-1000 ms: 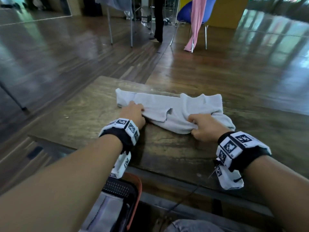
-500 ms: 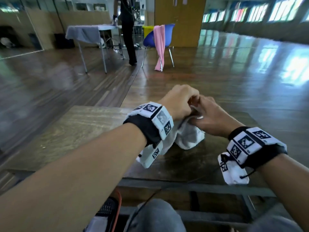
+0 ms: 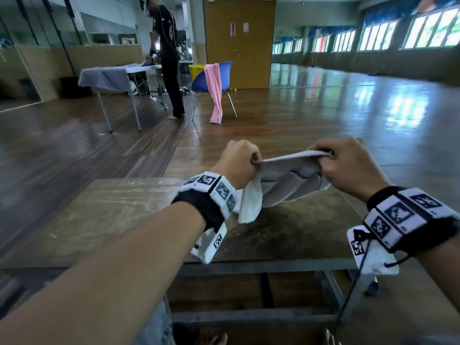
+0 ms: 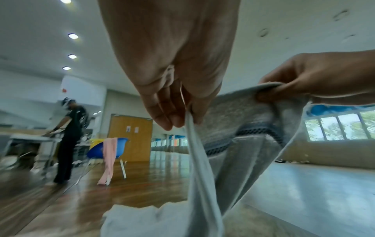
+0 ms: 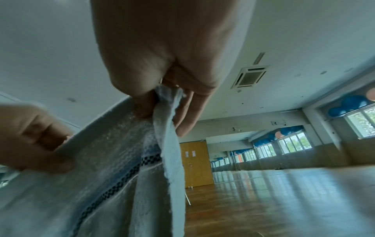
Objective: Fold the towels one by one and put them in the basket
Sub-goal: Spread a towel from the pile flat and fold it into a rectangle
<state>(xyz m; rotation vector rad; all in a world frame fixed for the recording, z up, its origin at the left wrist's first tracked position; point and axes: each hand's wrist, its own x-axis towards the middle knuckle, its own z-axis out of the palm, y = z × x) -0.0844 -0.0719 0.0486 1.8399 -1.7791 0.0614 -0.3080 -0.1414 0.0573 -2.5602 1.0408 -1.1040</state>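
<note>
A pale grey towel [image 3: 286, 180] with a dark blue checked stripe hangs in the air above the wooden table [image 3: 119, 215], stretched by its top edge between both hands. My left hand [image 3: 240, 161] pinches one upper corner, and my right hand [image 3: 348, 163] pinches the other. In the left wrist view the left hand's fingers [image 4: 168, 112] curl round the towel's edge [image 4: 202, 168], which drops down toward the table. The right wrist view has the right hand's fingers [image 5: 182, 112] closed on a bunched corner of the towel [image 5: 113, 160]. No basket shows in any view.
The table's metal frame [image 3: 273, 266] runs along its near edge. Across the wooden floor stand a blue chair [image 3: 211, 79] draped with a pink towel [image 3: 214, 90], a yellow crate behind it, a covered table [image 3: 112, 75] and a person in black [image 3: 169, 58].
The towel lay on the table under both hands a second ago. Both hands gathered it, lifted it, then drew apart, stretching its top edge. My view has tilted upward.
</note>
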